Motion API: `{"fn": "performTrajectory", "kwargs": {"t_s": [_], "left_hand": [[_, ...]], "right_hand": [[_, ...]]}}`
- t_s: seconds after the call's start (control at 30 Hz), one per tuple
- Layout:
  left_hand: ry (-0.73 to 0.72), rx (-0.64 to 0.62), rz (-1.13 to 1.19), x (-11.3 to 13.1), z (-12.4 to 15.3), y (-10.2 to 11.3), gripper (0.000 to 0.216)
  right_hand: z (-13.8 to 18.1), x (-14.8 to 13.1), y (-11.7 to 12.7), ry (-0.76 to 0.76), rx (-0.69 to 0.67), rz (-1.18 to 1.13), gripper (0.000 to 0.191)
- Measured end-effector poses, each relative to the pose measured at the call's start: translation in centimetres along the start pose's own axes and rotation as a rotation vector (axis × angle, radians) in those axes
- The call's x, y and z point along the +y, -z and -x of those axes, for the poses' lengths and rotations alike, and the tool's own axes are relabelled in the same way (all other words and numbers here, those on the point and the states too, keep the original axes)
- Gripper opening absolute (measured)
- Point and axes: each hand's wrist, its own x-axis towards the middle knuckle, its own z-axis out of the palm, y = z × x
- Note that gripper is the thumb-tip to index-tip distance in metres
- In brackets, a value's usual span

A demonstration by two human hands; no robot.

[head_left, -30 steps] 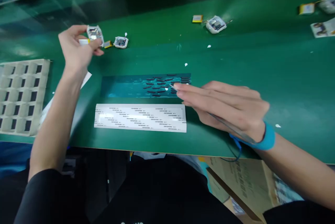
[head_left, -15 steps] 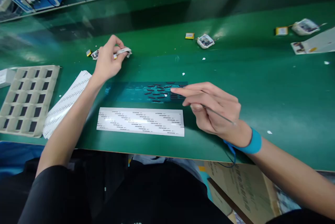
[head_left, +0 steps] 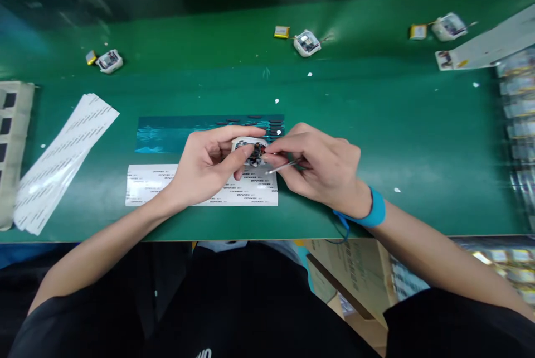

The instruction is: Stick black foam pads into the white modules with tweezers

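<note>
My left hand grips a small white device housing by its sides, its thumb over the exposed circuit board. Against the right edge of that housing, the fingertips of my right hand are pinched together; whatever is between them is too small to make out. A slim metal tool is held in the same right hand, its tip pointing left below the housing. Under both hands lie a blue film strip with small dark pieces and a white printed strip.
Three similar housings, left, middle and right, lie farther back, each beside a yellow-edged battery. Printed strips and a compartment tray are at left. A white strip and packed parts stand at right.
My left hand has come from the back left to the middle, bringing the housing over the strips. My right hand has moved from the dark pieces to the housing's edge, still holding the metal tool.
</note>
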Motion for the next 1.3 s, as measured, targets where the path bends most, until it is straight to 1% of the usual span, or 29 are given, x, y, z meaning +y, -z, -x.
{"fn": "performTrajectory", "kwargs": {"t_s": [0.1,0.23,0.37,0.5,0.6,0.67,0.73,0.87,0.93,1.03,1.07,1.13,1.23,1.3], "left_hand": [[-0.030,0.056,0.007,-0.2,0.1,-0.1,0.017],[-0.044,0.075,-0.008,0.1,0.3,-0.6,0.016],[-0.040,0.091,-0.029,0.0,0.5,-0.6,0.009],[0.024,0.018,0.051,-0.1,0.6,-0.4,0.005],[0.077,-0.019,0.109,-0.1,0.6,-0.3,0.005],[0.084,-0.015,0.097,0.0,0.6,-0.2,0.007],[0.076,-0.004,0.077,0.0,0.7,-0.2,0.006],[0.068,0.000,0.057,0.2,0.8,-0.2,0.006],[0.074,-0.002,0.056,0.3,0.8,-0.3,0.006],[0.073,0.009,0.067,0.4,0.8,-0.4,0.007],[0.070,0.012,0.067,0.4,0.8,-0.3,0.007],[0.072,0.013,0.062,0.3,0.8,-0.3,0.006],[0.087,0.007,0.060,0.2,0.8,-0.3,0.011],[0.091,0.015,0.067,0.0,0.8,-0.4,0.016]], "right_hand": [[0.1,-0.3,-0.3,0.003,0.047,0.027,0.003],[0.1,-0.6,-0.3,-0.011,0.055,-0.002,0.010],[0.0,-0.5,-0.2,-0.035,0.056,-0.067,0.010],[0.0,-0.6,0.2,-0.044,0.056,-0.066,0.013],[0.0,-0.7,0.8,-0.026,-0.012,-0.022,0.014],[0.0,-0.8,1.1,-0.012,-0.063,0.018,0.015],[0.1,-0.9,1.2,-0.006,-0.079,0.045,0.019],[0.1,-0.6,1.1,0.004,-0.051,0.109,0.019],[0.0,-0.2,1.2,-0.031,-0.030,0.192,0.020],[-0.1,0.7,1.6,-0.058,0.000,0.274,0.027],[-0.1,0.9,1.8,-0.040,-0.005,0.266,0.029],[0.0,0.9,2.1,0.027,-0.056,0.225,0.033],[0.3,0.6,2.1,0.116,-0.148,0.187,0.029],[0.5,0.4,2.0,0.150,-0.164,0.194,0.027]]}}
